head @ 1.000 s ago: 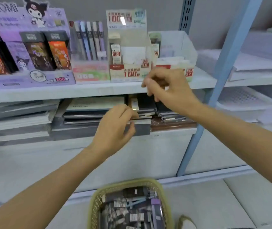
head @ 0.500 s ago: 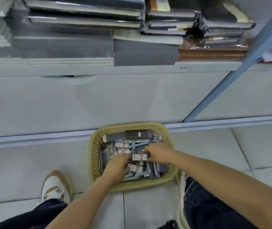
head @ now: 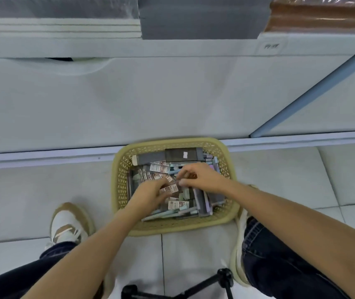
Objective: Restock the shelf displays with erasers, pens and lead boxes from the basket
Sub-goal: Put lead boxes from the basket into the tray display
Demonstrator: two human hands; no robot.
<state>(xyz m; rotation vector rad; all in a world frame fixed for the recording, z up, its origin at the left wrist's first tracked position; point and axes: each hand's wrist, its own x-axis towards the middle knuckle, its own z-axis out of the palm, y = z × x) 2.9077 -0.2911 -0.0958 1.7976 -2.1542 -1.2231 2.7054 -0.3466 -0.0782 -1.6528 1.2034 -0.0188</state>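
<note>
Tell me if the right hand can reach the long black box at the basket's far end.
Probably yes. The long black box lies on top at the far wall of the yellow woven plastic basket, nothing covering it, and the right hand is inside the basket just short of it.

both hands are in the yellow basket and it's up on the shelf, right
Not on the shelf: the head view shows the yellow basket on the floor in front of the shelving. The left hand and right hand are both in it.
</note>
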